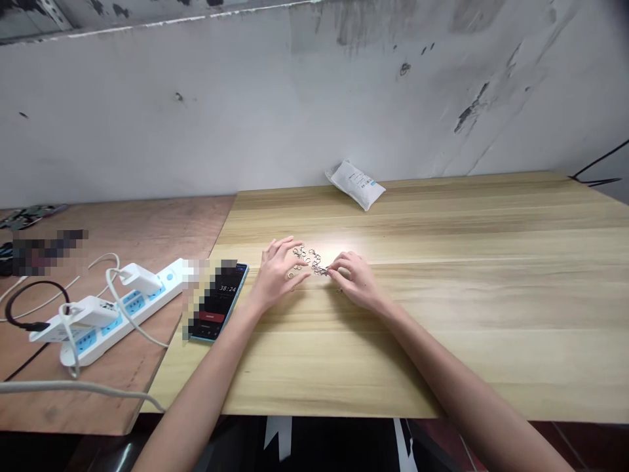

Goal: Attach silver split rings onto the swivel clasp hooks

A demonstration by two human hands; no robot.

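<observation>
Small silvery metal clasps and rings (315,261) lie in a loose cluster on the light wooden tabletop (442,314), between my two hands. My left hand (280,272) rests at the left side of the cluster with its fingers apart and curved around a few pieces. Some rings (297,267) show between its thumb and index finger, not gripped. My right hand (358,280) is at the right side, thumb and index finger pinched together on a small metal clasp (324,270). The exact shape of that piece is too small to make out fully.
A white plastic packet (356,185) lies at the back by the wall. Left of my left arm are a phone (221,301) showing a timer and a white power strip (142,314) with plugged-in chargers and cables. A brown board (147,229) adjoins the tabletop.
</observation>
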